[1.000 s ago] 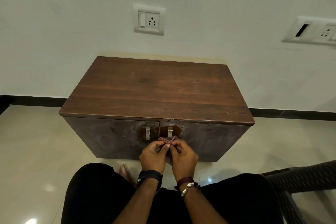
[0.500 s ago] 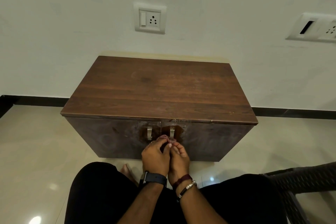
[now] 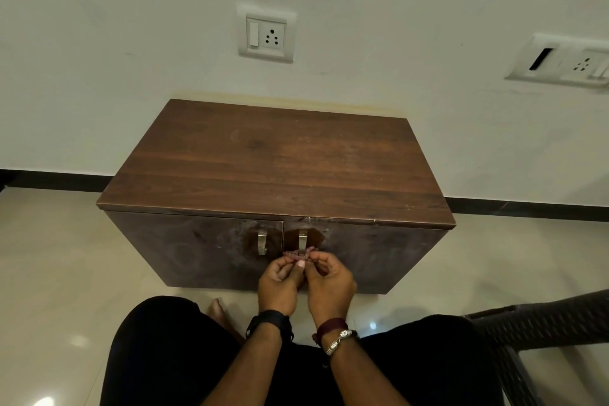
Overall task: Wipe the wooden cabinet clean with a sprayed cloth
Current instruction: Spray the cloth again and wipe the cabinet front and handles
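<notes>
Cloth [image 3: 300,254] is bunched into a narrow pink strip and stretched between my two hands, directly below the right door handle [image 3: 302,240] of the cabinet [image 3: 280,158]. My left hand [image 3: 278,283] pinches one end of the strip between thumb and curled fingers [image 3: 286,263]; my right hand [image 3: 329,283] pinches the other end the same way. Whether the strip loops behind the handle or only touches its lower end, I cannot tell. The left handle [image 3: 262,242] is just beside it, untouched.

Current step, as I judge it: cleaning around the right handle on the front face. Pale smears show on both doors near the handles, so the front is not finished.

Risks from here:
- Pulling the strip toward me may swing the right door open, since the handle is the only thing resisting the pull.
- Uneven tension between the hands may slip one end out of its pinch, dropping the cloth to the floor [image 3: 66,257].
- A bunched cloth covers little surface; the smears may be spread rather than lifted.
- I lean forward from the chair [image 3: 543,323]; overreaching may unbalance me.
</notes>
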